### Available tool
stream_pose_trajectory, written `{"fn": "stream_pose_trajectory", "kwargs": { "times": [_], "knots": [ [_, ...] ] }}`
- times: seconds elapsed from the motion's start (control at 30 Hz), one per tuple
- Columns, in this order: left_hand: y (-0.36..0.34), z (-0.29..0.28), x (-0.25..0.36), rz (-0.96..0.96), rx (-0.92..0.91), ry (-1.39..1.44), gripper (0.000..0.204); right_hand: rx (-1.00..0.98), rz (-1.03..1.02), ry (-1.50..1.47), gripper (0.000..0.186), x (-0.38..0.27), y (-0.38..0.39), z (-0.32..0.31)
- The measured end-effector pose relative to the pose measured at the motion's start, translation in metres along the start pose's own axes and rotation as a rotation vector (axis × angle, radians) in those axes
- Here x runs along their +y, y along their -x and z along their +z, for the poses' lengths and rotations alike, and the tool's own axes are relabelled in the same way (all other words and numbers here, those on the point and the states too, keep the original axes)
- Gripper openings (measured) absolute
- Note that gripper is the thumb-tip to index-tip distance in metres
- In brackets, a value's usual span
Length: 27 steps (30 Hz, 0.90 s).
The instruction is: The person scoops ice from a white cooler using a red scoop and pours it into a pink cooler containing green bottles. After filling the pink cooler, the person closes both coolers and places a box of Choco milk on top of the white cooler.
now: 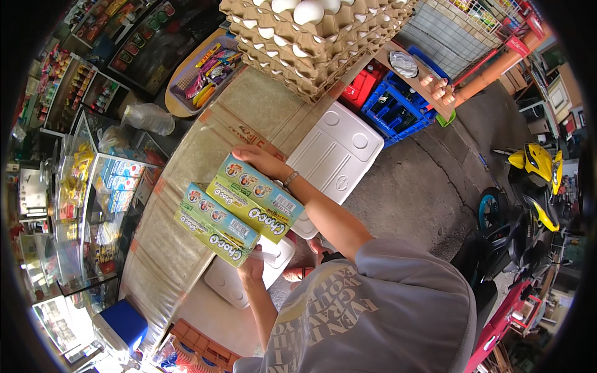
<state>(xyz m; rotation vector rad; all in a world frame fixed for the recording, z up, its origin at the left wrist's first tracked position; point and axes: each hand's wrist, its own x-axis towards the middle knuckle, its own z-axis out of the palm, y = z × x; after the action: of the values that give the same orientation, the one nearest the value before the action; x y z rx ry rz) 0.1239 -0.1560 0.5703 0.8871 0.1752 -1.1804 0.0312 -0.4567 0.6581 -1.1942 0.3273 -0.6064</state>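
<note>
Two green and light-blue cartons with pictures of round treats are side by side above the counter (239,109). My right hand (260,161), with a bracelet on its wrist, is closed on the far end of the right carton (255,202). At the near end of the left carton (217,224), my left hand (250,268) grips its lower corner, the fingers partly hidden beneath. The cartons sit close together, the right one slightly farther away. Whether they rest on the counter I cannot tell.
Stacked egg trays (298,50) stand at the counter's far end, near a purple basket (214,78) of packets. White lidded coolers (339,149) and a blue bottle crate (398,109) stand to the right. Glass display cases (93,205) line the left; a yellow-black motorcycle (538,174) is far right.
</note>
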Motion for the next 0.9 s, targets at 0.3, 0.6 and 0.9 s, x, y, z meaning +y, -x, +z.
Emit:
{"fn": "stream_pose_trajectory", "kwargs": {
  "times": [0.3,0.6,0.9],
  "knots": [
    [-0.02,-0.004,0.007,-0.069,-0.089,0.261,0.039,0.969,0.033,0.608,0.043,0.048,0.02,0.005],
    [-0.011,-0.069,0.029,0.006,-0.482,0.101,0.053,0.609,0.518,-0.352,0.073,0.088,0.087,0.024],
    [0.05,-0.072,0.004,-0.227,-0.462,-0.169,0.055,0.515,0.614,-0.557,0.054,0.066,0.179,0.033]
  ]
}}
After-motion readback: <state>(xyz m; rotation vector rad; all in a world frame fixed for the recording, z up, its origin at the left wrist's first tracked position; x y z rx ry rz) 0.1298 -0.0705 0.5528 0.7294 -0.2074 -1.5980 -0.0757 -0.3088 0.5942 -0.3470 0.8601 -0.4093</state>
